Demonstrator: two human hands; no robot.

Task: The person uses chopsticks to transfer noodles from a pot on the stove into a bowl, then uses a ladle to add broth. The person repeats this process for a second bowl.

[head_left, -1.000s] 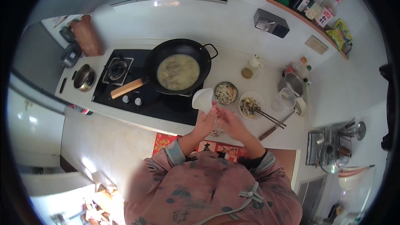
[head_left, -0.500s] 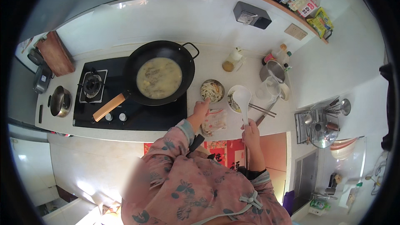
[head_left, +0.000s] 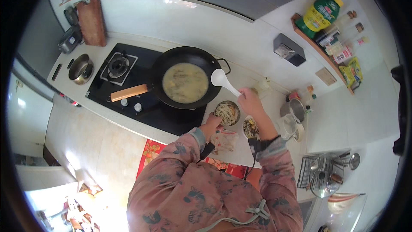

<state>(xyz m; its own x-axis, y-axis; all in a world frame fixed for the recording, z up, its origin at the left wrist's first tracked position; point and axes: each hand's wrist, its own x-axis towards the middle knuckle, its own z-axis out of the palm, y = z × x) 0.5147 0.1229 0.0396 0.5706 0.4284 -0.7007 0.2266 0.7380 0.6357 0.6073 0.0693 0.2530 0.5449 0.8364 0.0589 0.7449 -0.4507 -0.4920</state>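
My right hand (head_left: pixel 249 99) grips the handle of a white ladle (head_left: pixel 219 79), whose round end is over the right rim of a black wok (head_left: pixel 150 66). Cloudy yellowish soup (head_left: pixel 185 83) with darker pieces floating in it fills the wok's middle. At the near left edge of a small metal bowl (head_left: pixel 237 122), my left hand (head_left: pixel 212 122) is closed on the rim. Pale shredded strips (head_left: pixel 225 112) with a few orange bits lie in that bowl. A clear plastic bag (head_left: pixel 225 141) rests just below my left hand.
A bowl of mixed food (head_left: pixel 250 127) stands right of the metal bowl. The wok's wooden handle (head_left: pixel 129 92) juts left over the black cooktop (head_left: pixel 171 121). A steel pot (head_left: pixel 80 69) sits at far left. Bottles and a metal container (head_left: pixel 292 111) crowd the right corner.
My right hand has lifted the ladle off the right-hand bowl and carried it left to the wok's rim. My left hand has moved onto the metal bowl's edge. The view has turned.
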